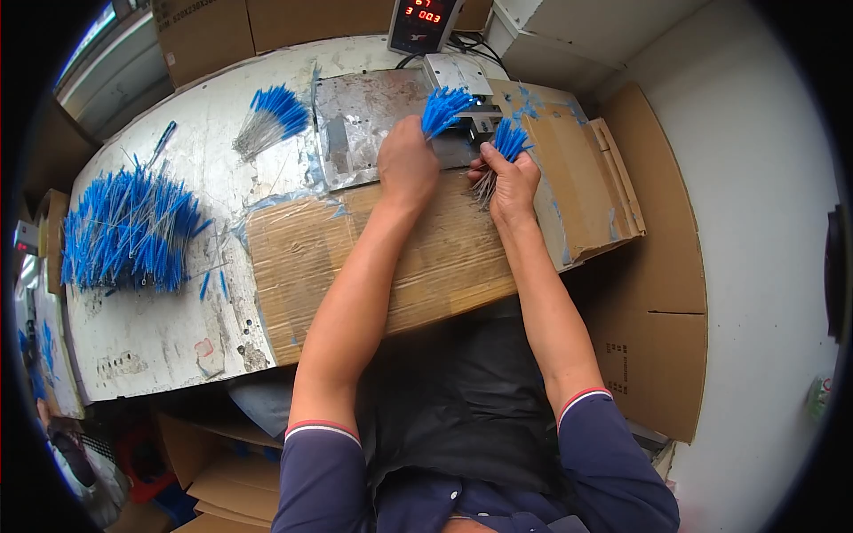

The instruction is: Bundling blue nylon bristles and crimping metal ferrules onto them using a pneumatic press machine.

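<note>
My left hand [409,167] is closed round a bundle of thin wires with blue tips [446,110], the tips pointing up and away from me. My right hand [515,185] grips a second bundle of blue-tipped wires [510,139]; its bare silvery ends hang out below the fingers. Both hands are at a small metal machine [458,75], just in front of its block, with the left hand over the edge of a worn metal plate [364,111]. The left fingers are partly hidden behind the back of that hand.
A large heap of blue-tipped wires [133,226] lies on the white table [169,342] at the left. A smaller fanned bunch [274,117] and a pen [163,140] lie farther back. Flattened cardboard [400,266] covers the near edge. A red digital display [425,22] stands behind the machine.
</note>
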